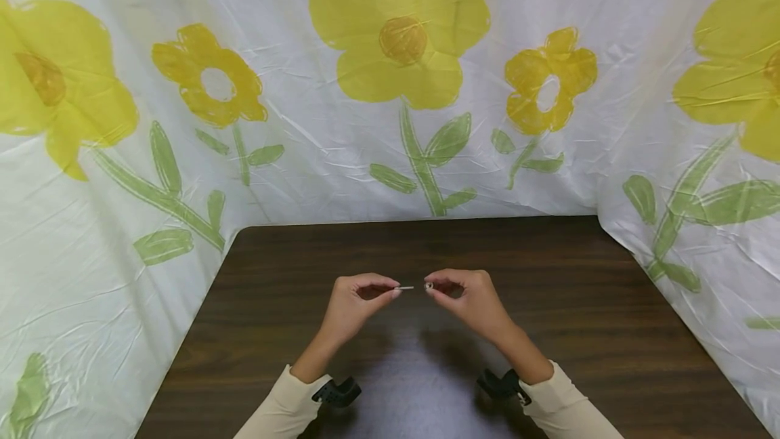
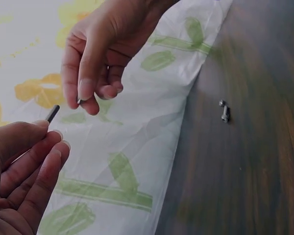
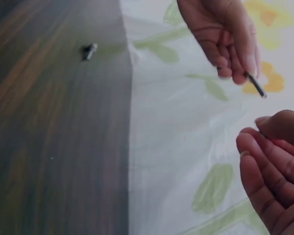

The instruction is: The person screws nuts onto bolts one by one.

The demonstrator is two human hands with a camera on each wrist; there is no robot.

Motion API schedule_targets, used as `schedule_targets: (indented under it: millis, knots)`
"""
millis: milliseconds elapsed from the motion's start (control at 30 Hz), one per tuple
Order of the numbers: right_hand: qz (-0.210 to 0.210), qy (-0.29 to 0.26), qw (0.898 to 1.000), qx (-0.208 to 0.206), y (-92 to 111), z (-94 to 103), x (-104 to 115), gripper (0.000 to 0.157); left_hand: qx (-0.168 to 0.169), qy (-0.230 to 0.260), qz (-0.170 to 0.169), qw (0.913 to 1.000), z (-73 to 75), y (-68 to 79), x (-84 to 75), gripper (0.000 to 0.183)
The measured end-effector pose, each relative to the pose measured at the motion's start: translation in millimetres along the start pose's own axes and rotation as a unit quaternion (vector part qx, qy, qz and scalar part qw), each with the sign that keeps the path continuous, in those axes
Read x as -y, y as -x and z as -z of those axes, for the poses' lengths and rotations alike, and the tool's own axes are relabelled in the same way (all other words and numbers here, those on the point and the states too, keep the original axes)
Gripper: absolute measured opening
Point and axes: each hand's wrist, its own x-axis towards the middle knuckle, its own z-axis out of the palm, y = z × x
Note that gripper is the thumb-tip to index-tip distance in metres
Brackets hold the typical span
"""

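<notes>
My left hand pinches a slim metal bolt between thumb and fingertips. Its shank sticks out to the right, while its other end is hidden by the fingers. Across a small gap, my right hand pinches a small metal nut, its hole showing in the head view. In the wrist views the nut is mostly covered by the right fingertips. Bolt and nut are apart, held above the dark wooden table. On the tabletop, the left wrist view shows another small bolt with what looks like a nut.
A white cloth printed with yellow flowers hangs behind the table and along both sides. Each wrist wears a black strap device, one on the left and one on the right.
</notes>
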Motion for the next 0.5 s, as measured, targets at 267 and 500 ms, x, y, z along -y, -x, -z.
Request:
schedule_targets:
  millis: [267,500]
  knots:
    - [0.009,-0.001,1.000,0.011,-5.0,3.8,12.4,0.017,-0.005,0.004,-0.046,0.9989,-7.2,-5.0,-10.3,0.009]
    - [0.014,-0.002,1.000,0.011,-4.8,4.2,18.8,0.018,0.001,0.010,-0.056,0.9984,-13.5,-5.8,-12.3,0.008]
